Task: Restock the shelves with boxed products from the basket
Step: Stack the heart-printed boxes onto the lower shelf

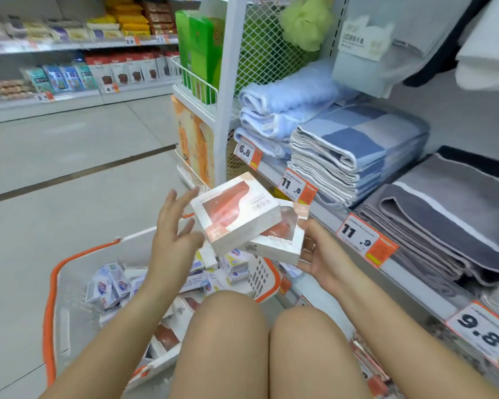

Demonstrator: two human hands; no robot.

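A: What takes up most of the view?
B: The shelf [392, 272] along the right, loaded with folded grey towels [444, 226], a blue checked stack [357, 145] and rolled light-blue ones [285, 105], with orange price tags [368, 240] along its edge.

A: And the basket?
B: The white basket [55, 298] with orange trim sits on the floor before the person's knees, holding many small boxes [110, 283], mostly white and blue, with a few white and red ones.

A: Where are the boxed products being handled?
B: Two white window boxes with red contents are above the basket, near the shelf edge. The upper box [236, 211] lies tilted across the lower box [280, 240].

A: The hands?
B: The right hand [323, 254] grips the lower box at its right end, thumb on top, fingers curled beneath. The left hand [175, 234] has its fingers spread and relaxed, just beside the upper box's left edge; whether it touches, I cannot tell.
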